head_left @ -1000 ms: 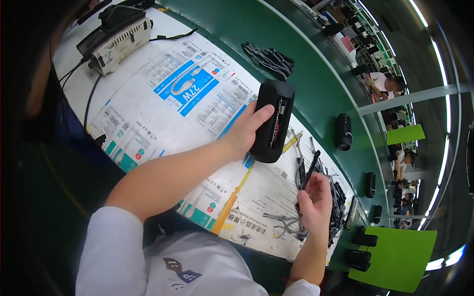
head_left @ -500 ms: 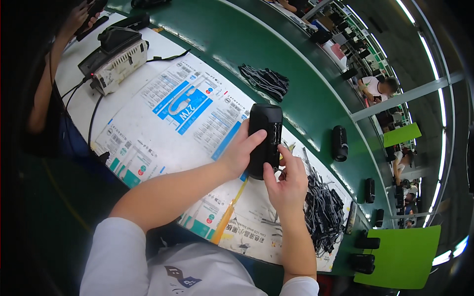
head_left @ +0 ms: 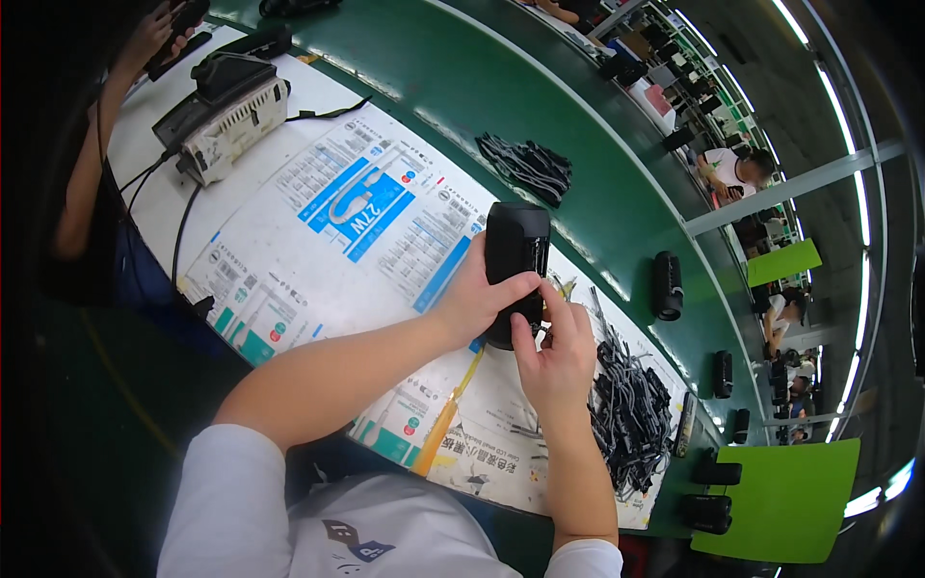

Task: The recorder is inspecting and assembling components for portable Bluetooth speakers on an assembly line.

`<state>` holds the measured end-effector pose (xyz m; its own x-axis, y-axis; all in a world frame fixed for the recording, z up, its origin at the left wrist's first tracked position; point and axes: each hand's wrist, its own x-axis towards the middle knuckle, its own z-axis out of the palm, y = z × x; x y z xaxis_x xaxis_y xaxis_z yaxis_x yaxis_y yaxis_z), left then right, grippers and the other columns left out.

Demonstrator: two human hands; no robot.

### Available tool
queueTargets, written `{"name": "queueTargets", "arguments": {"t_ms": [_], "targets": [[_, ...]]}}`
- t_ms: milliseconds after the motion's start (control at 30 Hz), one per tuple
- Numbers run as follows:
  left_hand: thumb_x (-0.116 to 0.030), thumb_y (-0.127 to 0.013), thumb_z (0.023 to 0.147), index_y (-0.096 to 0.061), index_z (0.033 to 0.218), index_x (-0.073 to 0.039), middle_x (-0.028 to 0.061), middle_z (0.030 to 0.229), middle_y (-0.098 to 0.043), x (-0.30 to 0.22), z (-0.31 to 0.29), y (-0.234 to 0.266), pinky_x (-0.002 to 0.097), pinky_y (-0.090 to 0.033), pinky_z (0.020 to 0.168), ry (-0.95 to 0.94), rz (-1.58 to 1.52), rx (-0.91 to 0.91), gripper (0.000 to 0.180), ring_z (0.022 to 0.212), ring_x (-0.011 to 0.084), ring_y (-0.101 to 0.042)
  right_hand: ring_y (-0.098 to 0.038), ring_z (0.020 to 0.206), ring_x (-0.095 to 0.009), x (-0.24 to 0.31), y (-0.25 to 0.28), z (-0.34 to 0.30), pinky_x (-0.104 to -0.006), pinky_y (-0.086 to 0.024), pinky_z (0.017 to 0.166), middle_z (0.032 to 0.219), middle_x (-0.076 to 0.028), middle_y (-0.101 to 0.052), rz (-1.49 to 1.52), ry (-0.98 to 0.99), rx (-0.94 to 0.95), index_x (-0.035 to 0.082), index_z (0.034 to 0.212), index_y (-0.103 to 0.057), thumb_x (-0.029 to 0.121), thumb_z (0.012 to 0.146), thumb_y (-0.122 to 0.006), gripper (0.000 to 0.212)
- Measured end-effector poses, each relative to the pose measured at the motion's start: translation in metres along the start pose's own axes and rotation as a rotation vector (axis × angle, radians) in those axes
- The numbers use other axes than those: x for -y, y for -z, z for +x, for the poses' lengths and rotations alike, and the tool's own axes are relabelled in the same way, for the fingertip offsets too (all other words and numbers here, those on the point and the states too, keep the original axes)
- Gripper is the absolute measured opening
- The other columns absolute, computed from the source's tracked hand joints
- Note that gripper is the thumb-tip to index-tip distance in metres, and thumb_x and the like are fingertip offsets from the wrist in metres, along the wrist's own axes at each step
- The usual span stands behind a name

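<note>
The left hand (head_left: 474,301) holds a black case (head_left: 513,241) over the white table (head_left: 251,207). The right hand (head_left: 561,356) has its fingers bent against the case's right side, covering part of it; I cannot tell if they pinch anything. A messy strap pile (head_left: 631,414) lies just right. Far off are a strap bundle (head_left: 528,169) and, left, a pale machine (head_left: 236,130).

Speaker (head_left: 515,236) over tbl (head_left: 246,200), machine (head_left: 234,125) to L, cord pile (head_left: 631,414) to R, cord bundle (head_left: 527,167) bhd.
</note>
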<state>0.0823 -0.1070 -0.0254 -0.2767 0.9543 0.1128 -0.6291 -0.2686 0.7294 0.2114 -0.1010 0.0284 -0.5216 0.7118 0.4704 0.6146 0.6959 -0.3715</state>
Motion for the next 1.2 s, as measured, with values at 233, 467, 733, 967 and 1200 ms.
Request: {"name": "queueTargets", "arguments": {"t_ms": [233, 467, 733, 967, 1200], "targets": [[-0.020, -0.066, 0.082, -0.039, 0.116, -0.001, 0.0073, 0.102, -0.052, 0.002, 0.004, 0.002, 0.0277, -0.048, 0.078, 0.053, -0.005, -0.099, 0.047, 0.092, 0.0127, -0.053, -0.049, 0.059, -0.014, -0.015, 0.012, 0.000, -0.0248, -0.041, 0.050, 0.084, -0.007, -0.057, 0.239, -0.018, 0.152, 0.003, 0.111, -0.058, 0.005, 0.068, -0.074, 0.046], [-0.021, -0.065, 0.083, -0.040, 0.116, -0.003, 0.0058, 0.098, -0.053, 0.000, 0.011, 0.000, 0.0253, -0.049, 0.072, 0.002, -0.033, -0.007, 0.046, 0.083, 0.0111, -0.055, -0.044, 0.060, -0.007, -0.021, 0.014, 0.003, -0.0203, -0.039, 0.053, 0.078, 0.000, -0.054, 0.247, 0.005, 0.143, 0.001, 0.099, -0.059, 0.004, 0.070, -0.076, 0.034], [-0.021, -0.067, 0.081, -0.041, 0.117, -0.001, 0.0054, 0.098, -0.052, -0.005, 0.003, 0.000, 0.0260, -0.048, 0.076, 0.015, -0.032, 0.026, 0.049, 0.087, 0.0109, -0.053, -0.044, 0.119, -0.022, -0.020, 0.006, 0.000, -0.0319, -0.040, 0.095, 0.133, -0.017, -0.040, 0.803, -0.448, 0.399, -0.005, 0.137, -0.026, 0.013, 0.081, -0.065, 0.070], [-0.020, -0.067, 0.079, -0.040, 0.117, 0.000, 0.0068, 0.098, -0.051, 0.001, 0.006, 0.002, 0.0260, -0.047, 0.074, 0.012, -0.001, -0.022, 0.051, 0.085, 0.0120, -0.052, -0.047, 0.116, -0.019, -0.026, -0.009, -0.003, -0.0297, -0.040, 0.095, 0.127, -0.013, -0.048, 0.991, -0.516, 0.365, -0.004, 0.138, -0.027, 0.002, 0.081, -0.062, 0.067], [-0.019, -0.064, 0.082, -0.037, 0.121, -0.002, 0.0065, 0.100, -0.051, 0.000, 0.008, 0.005, 0.0262, -0.048, 0.076, 0.071, -0.069, -0.039, 0.050, 0.088, 0.0118, -0.053, -0.049, 0.114, -0.018, -0.021, -0.011, 0.005, -0.0285, -0.041, 0.094, 0.128, -0.013, -0.048, 0.921, -0.485, 0.384, -0.003, 0.138, -0.028, 0.003, 0.080, -0.065, 0.069]]}}
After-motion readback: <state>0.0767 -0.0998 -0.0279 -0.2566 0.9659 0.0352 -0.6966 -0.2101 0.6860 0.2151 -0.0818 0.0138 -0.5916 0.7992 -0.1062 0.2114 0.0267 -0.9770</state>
